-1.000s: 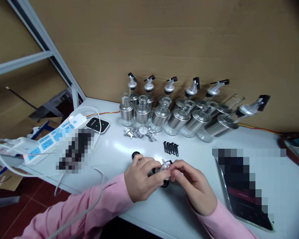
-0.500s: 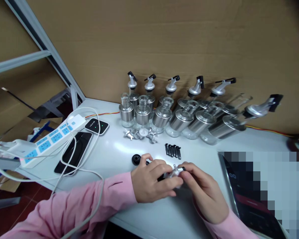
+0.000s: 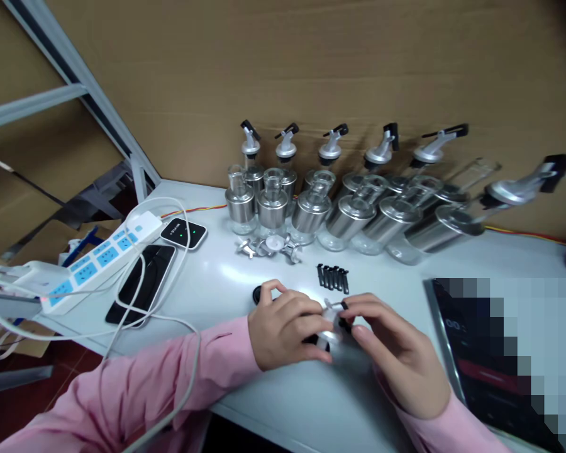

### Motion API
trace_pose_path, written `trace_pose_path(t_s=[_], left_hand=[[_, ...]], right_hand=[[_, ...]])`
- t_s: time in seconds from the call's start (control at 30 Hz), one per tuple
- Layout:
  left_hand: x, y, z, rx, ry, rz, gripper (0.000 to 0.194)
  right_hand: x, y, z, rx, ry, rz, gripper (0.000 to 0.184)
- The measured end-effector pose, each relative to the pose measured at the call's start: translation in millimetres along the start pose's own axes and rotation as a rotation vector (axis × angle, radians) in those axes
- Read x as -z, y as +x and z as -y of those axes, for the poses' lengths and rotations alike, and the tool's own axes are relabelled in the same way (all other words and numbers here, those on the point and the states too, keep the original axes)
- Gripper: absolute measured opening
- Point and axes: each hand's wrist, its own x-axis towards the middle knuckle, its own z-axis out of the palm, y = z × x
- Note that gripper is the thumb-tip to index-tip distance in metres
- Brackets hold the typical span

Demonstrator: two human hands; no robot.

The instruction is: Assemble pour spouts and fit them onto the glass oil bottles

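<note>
Fingers of my left hand (image 3: 287,327) are closed around a silver pourer spout (image 3: 331,328) with a black stopper under it. My right hand (image 3: 396,352) pinches a small black flip cap (image 3: 344,321) at the spout's tip; motion blurs its exact fit. Just behind the hands lies a row of several small black caps (image 3: 332,279). A round black stopper (image 3: 257,294) shows partly behind my left hand. Further back, several loose silver spouts (image 3: 270,245) lie in front of the bottles.
Glass bottles with steel bands (image 3: 311,211) stand in rows at the back, some fitted with pourers (image 3: 330,148). To the left are a power strip (image 3: 106,258), a phone (image 3: 141,286), a small Wi-Fi device (image 3: 185,233) and a looping white cable (image 3: 183,327). A tablet (image 3: 481,358) lies at right.
The spout has tilted in my left hand, and its black stopper shows more below. My right fingers have opened slightly around the black cap. The whole view has shifted a little.
</note>
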Motion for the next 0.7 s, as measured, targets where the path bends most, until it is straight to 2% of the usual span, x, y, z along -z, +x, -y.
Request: trace_pose_path(t_s=[0.07,0.2,0.33,0.4,0.57,0.7], left_hand=[[2.6,0.7,2.4,0.045,-0.015,0.017,0.033],[3.6,1.8,6.0,0.092,-0.082,-0.004,0.033],[2.2,1.6,7.8,0.120,-0.087,-0.020,0.031],[1.4,1.1,8.7,0.138,-0.091,-0.027,0.028],[-0.6,-1.2,11.5,0.190,-0.160,-0.030,0.023],[-0.9,-3.0,12.3,0.217,-0.169,0.016,0.025]], right_hand=[[1.6,3.1,-1.2,0.048,-0.106,-0.004,0.010],[1.0,9.4,-0.1,0.192,-0.403,0.096,0.015],[3.1,14.4,-5.3,0.240,-0.603,-0.009,0.014],[5.8,14.0,-11.9,0.217,-0.634,-0.036,0.012],[7.7,6.5,-23.6,0.190,-0.602,0.102,0.011],[8.1,3.6,-21.7,0.199,-0.569,0.119,0.013]])
